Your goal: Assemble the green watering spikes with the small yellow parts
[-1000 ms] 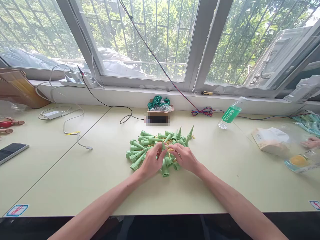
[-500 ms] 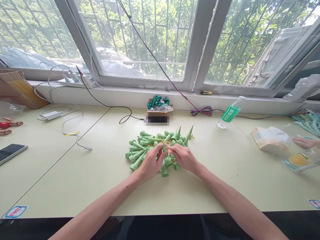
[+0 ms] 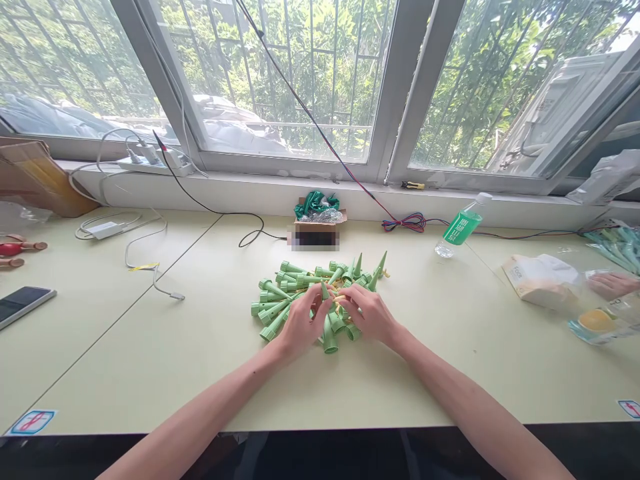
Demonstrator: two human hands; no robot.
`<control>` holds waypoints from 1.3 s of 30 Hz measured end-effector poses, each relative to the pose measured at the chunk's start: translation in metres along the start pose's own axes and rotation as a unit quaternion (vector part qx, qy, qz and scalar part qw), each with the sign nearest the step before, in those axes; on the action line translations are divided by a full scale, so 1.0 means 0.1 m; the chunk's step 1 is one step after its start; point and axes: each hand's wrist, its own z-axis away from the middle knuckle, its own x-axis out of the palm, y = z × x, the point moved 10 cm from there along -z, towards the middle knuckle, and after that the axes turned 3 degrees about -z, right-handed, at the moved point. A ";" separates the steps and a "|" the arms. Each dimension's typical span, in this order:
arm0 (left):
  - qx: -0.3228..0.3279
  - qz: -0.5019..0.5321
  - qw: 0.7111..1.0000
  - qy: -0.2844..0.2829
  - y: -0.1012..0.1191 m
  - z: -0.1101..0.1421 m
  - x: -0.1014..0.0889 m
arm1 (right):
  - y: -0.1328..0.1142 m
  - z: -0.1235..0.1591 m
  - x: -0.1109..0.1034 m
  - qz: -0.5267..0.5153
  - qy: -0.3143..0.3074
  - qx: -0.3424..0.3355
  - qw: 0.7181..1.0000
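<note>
A pile of green plastic watering spikes [image 3: 273,312], pointed at one end and capped at the other, lies in the middle of the table. My left hand [image 3: 306,321] is closed on one green watering spike [image 3: 325,291], its tip pointing up. Close beside it, my right hand [image 3: 369,313] has thumb and fingers pinched over the pile. Small yellowish pieces show near those fingertips, but what the right hand grips is too small to make out. More spikes stick out below and behind both hands.
Behind the pile stands a small cardboard box [image 3: 327,223] with green wrapping. To the right are a water bottle [image 3: 457,227], a tissue pack [image 3: 540,277] and another person's hand [image 3: 613,283] by a plastic bag. A phone [image 3: 25,305] and a white cable [image 3: 150,267] lie left.
The spike in my left hand has shifted slightly left and tilts a little more. My right hand's fingers have drawn slightly away from it, so the gap between the hands is wider.
</note>
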 end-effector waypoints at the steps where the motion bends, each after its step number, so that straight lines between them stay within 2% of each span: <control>1: 0.001 0.002 1.000 0.003 0.00 0.00 -0.01 | 0.00 0.00 0.00 0.000 0.001 -0.001 1.000; 7: 0.009 -0.015 1.000 -0.008 -0.01 0.02 0.01 | -0.01 0.00 0.01 -0.006 -0.007 -0.013 1.000; 15: 0.063 -0.037 0.997 -0.013 0.11 0.01 0.02 | 0.00 0.01 0.03 -0.020 -0.015 -0.015 1.000; 19: 0.064 -0.032 0.997 -0.013 0.12 0.00 0.02 | 0.00 0.02 0.01 -0.017 0.000 -0.013 1.000; 25: 0.013 -0.006 1.000 0.009 0.06 -0.05 -0.04 | 0.01 0.00 -0.13 -0.008 0.073 -0.003 0.997; 27: -0.023 0.016 0.999 0.018 -0.01 -0.05 -0.06 | 0.03 0.00 -0.18 -0.012 0.097 0.003 0.995; 30: -0.100 0.071 0.992 -0.005 -0.17 -0.04 0.00 | 0.03 0.02 -0.24 -0.016 0.124 0.001 0.992; 34: -0.164 0.155 0.972 -0.059 -0.27 0.01 0.13 | -0.03 0.02 -0.20 -0.017 0.107 -0.022 0.994; 39: -0.167 0.166 0.969 -0.079 -0.26 0.02 0.16 | -0.05 0.02 -0.17 -0.021 0.089 -0.034 0.995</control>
